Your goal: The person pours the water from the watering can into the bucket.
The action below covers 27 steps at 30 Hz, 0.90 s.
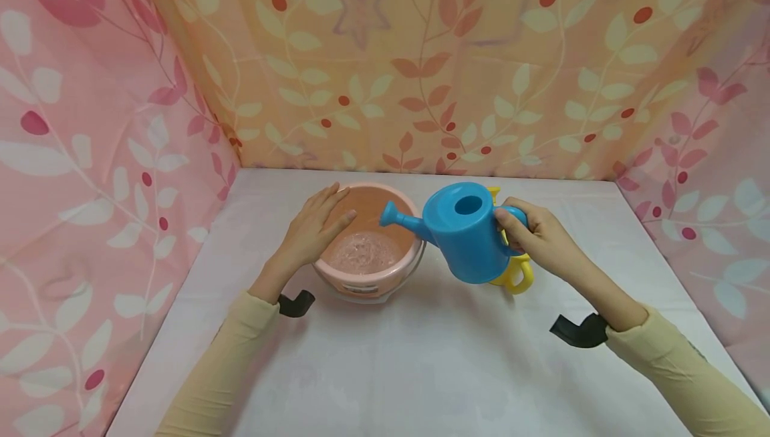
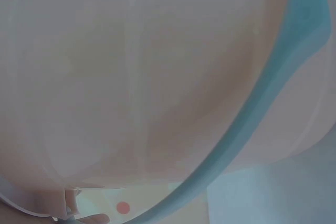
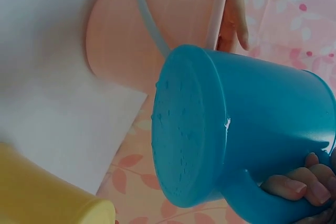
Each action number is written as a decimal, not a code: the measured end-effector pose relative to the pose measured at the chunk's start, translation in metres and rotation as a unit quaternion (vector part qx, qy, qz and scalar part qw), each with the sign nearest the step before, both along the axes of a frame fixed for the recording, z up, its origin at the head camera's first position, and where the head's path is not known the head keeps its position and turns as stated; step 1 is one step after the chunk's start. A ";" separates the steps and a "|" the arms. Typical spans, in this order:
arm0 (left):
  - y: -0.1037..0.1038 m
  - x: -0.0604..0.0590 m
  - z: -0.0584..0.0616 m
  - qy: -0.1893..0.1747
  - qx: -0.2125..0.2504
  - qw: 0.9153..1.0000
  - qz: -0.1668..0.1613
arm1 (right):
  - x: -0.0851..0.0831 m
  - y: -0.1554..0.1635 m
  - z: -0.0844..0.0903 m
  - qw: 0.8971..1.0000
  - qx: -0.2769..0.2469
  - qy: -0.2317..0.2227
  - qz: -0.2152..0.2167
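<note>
My right hand [image 1: 538, 233] grips the looped handle of a blue watering can [image 1: 475, 250], its fingers curled through the loop in the right wrist view. The can's spout reaches left over the rim of a pink bucket [image 1: 391, 275]. Droplets cling to the base of the can [image 3: 181, 129]. Rippled water [image 1: 365, 253] lies in the bottom of the bucket. On the bucket's left rim rests my left hand [image 1: 309, 231], its fingers extended. The left wrist view is filled by the bucket's side [image 2: 131, 87] and its grey-blue carrying handle [image 2: 236, 135].
Behind the watering can, mostly hidden, a yellow object with a looped handle [image 1: 520, 276] stands on the white-covered table [image 1: 391, 370]. Its yellow side [image 3: 47, 192] shows in the right wrist view. Leaf-patterned cloth [image 1: 421, 76] encloses the back and sides.
</note>
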<state>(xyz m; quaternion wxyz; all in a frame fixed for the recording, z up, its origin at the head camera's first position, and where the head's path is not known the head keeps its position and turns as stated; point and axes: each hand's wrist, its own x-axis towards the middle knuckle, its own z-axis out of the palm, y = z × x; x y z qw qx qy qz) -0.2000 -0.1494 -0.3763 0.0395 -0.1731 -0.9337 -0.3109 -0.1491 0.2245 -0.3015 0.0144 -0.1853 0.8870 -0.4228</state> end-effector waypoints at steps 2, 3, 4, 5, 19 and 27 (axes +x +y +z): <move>0.000 0.000 0.000 0.000 0.000 1.000 0.000 | 0.000 0.000 0.000 1.000 0.001 0.002 0.000; 0.000 0.000 -0.001 0.001 0.000 1.000 0.001 | 0.000 0.000 -0.001 1.000 0.002 0.004 -0.001; 0.000 0.000 -0.001 0.001 0.000 1.000 0.001 | -0.001 0.000 -0.001 1.000 0.003 0.005 -0.001; 0.000 0.000 -0.001 0.000 0.000 1.000 0.001 | -0.001 0.000 -0.001 1.000 0.003 0.006 -0.002; 0.000 0.000 0.000 0.002 0.001 1.000 0.001 | 0.000 -0.001 0.002 1.000 0.025 0.009 0.001; 0.000 0.000 0.000 0.001 0.002 1.000 0.002 | 0.001 -0.003 0.004 1.000 0.027 0.012 0.002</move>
